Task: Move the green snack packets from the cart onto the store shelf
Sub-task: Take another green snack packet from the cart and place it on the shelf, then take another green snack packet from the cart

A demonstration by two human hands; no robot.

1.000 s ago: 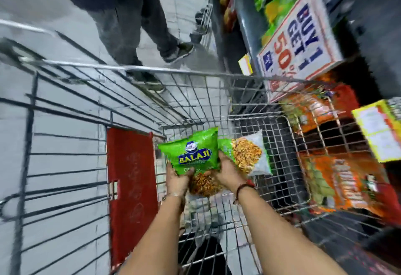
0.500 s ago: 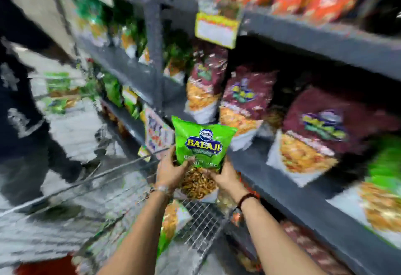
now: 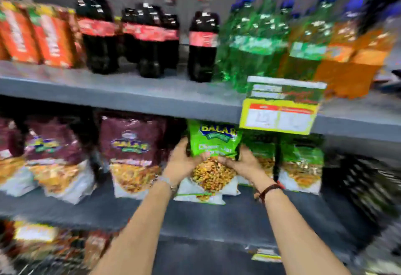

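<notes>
A green snack packet [image 3: 213, 142] with a blue logo stands upright on the grey middle shelf [image 3: 217, 216], its white bottom edge near the board. My left hand [image 3: 181, 159] grips its left side and my right hand [image 3: 244, 162] grips its right side, both at mid-height. To its right, more green packets [image 3: 300, 166] stand in a row on the same shelf. The cart is out of view.
Maroon snack packets [image 3: 130, 153] fill the shelf to the left. A yellow price tag [image 3: 280, 110] hangs from the upper shelf edge just above the held packet. Cola, green and orange bottles [image 3: 202, 34] stand on the upper shelf. Dark packets sit at the far right.
My view swung from the cart up to the shelf. Both hands carried the green packet up and forward, from above the cart onto the middle shelf beside the other green packets.
</notes>
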